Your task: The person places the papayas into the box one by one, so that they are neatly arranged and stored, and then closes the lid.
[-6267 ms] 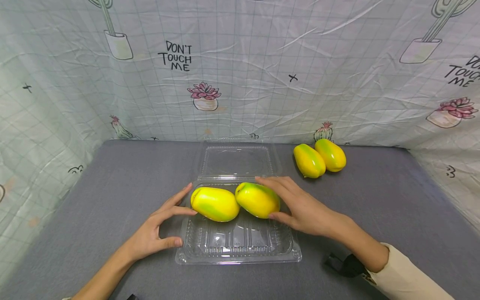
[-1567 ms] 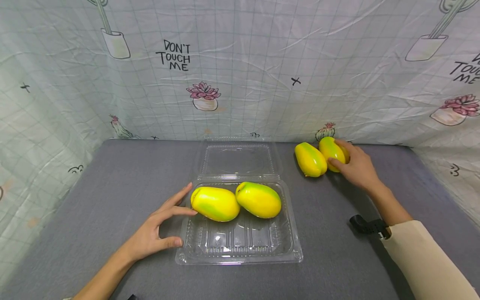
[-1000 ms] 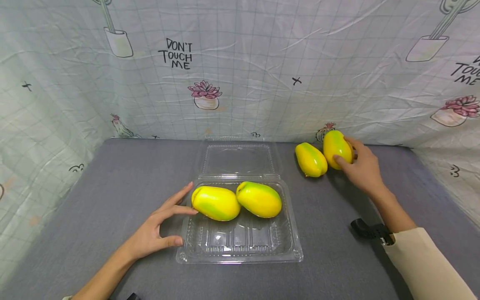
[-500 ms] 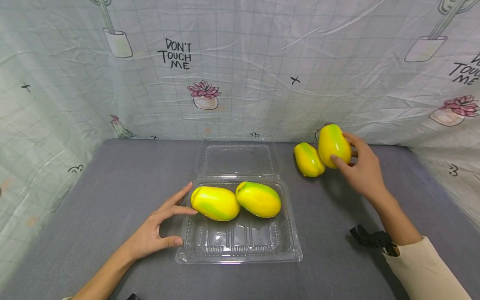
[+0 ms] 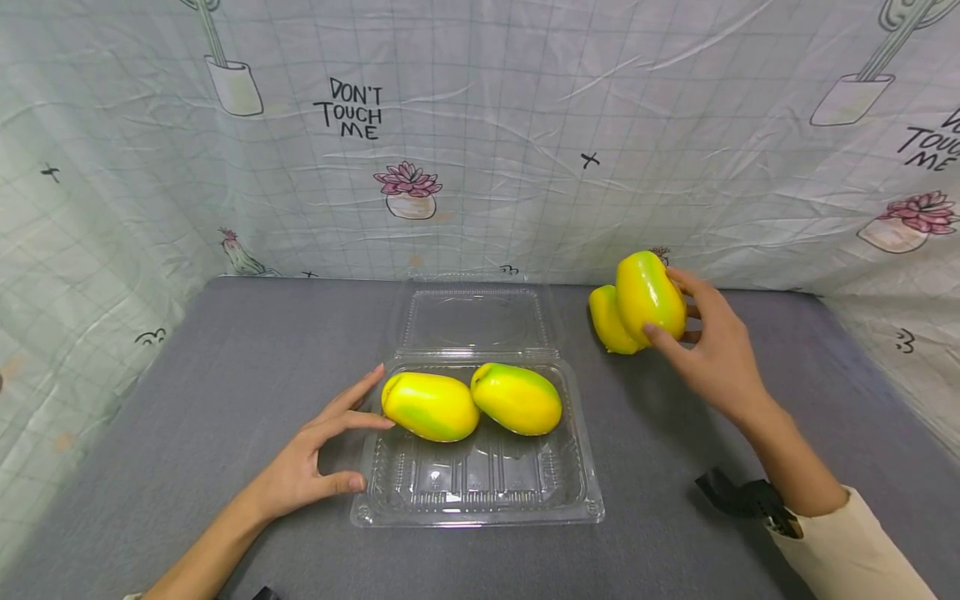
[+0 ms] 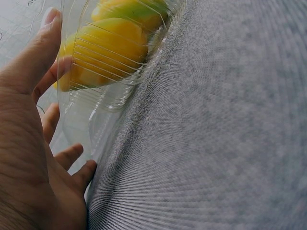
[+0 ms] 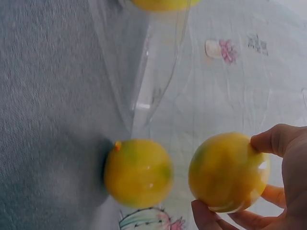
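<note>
Container (image 5: 480, 518): clear ribbed plastic, open on the worktop (image 5: 247, 400), hinged lid (image 5: 472, 321) laid back. Left hand (image 5: 311, 462) at its left side.
Left fruit (image 5: 429, 407): glossy yellow, green patch, on its side within.
Right fruit (image 5: 517, 400): yellow, greener above, angled, just beside it.
Held fruit (image 5: 648, 292): yellow-green, raised in the right hand's (image 5: 708, 358) grip.
Remaining fruit (image 5: 604, 318): yellow-green, small orange nub, on the worktop; partly hidden behind the held one in the head view.

The fruits (image 5: 430, 407) are yellow-and-green, the tabletop (image 5: 247, 367) grey, the backdrop (image 5: 495, 108) gridded.
</note>
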Motion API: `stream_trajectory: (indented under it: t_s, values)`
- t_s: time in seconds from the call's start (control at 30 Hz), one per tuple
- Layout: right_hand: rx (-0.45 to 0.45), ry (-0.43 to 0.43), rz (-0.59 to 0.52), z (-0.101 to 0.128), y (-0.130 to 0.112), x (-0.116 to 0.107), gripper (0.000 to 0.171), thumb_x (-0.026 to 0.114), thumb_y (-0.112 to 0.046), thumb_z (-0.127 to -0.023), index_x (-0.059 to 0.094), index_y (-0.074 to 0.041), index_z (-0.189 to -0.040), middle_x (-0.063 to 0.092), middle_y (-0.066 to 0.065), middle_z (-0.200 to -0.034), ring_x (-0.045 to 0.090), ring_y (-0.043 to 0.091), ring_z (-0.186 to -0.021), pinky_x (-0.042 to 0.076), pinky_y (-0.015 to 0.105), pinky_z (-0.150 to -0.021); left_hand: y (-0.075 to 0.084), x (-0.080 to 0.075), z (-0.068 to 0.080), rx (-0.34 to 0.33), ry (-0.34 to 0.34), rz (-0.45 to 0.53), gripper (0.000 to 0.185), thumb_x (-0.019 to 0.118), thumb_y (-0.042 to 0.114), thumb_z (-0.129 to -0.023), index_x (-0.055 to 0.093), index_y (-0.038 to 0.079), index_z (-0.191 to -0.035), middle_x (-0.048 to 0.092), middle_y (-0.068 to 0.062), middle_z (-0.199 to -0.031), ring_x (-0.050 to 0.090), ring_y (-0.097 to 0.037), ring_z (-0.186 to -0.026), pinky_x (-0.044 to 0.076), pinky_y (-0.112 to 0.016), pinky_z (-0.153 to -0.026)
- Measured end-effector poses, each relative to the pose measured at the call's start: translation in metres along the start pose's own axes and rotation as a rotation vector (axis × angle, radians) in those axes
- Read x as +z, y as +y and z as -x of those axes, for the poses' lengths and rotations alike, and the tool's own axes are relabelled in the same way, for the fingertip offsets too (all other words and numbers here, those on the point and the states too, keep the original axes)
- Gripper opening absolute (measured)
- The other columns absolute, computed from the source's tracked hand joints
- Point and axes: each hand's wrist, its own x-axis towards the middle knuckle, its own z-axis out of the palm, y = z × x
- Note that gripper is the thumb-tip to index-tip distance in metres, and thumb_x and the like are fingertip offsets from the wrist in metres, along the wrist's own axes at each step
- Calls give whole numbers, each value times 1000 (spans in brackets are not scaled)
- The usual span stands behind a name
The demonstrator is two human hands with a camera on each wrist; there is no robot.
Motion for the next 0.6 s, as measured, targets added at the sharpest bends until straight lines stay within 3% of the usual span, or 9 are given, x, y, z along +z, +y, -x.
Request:
stream_trajectory:
  t_s: [0.1,0.33,0.6]
  values:
    - [-19,-9,5,3,-5,2,64,66,-22,-80,35,-17,-136,42,5,-129,48,24,-103,42,11,-67,0,0,0,1,1,-1,48,70,24,-75,55,3,-116,18,-31,-139,15,-46,-126,19,-27,-104]
    - [-55,-38,11,9,-19,7,70,69,-18,-77,33,-20,-137,42,9,-127,49,27,-102,49,42,-69,1,0,-1,-1,-4,3,48,71,24,-75,55,2,-116,17,-31,-139,15,-46,-127,18,-27,-104]
    - [-145,-61,40,14,-26,20,70,69,-18,-76,34,-20,-137,43,4,-126,47,17,-101,51,35,-67,1,-1,-1,-2,-5,1,48,70,25,-76,55,3,-116,17,-31,-139,15,-47,-126,17,-27,-104]
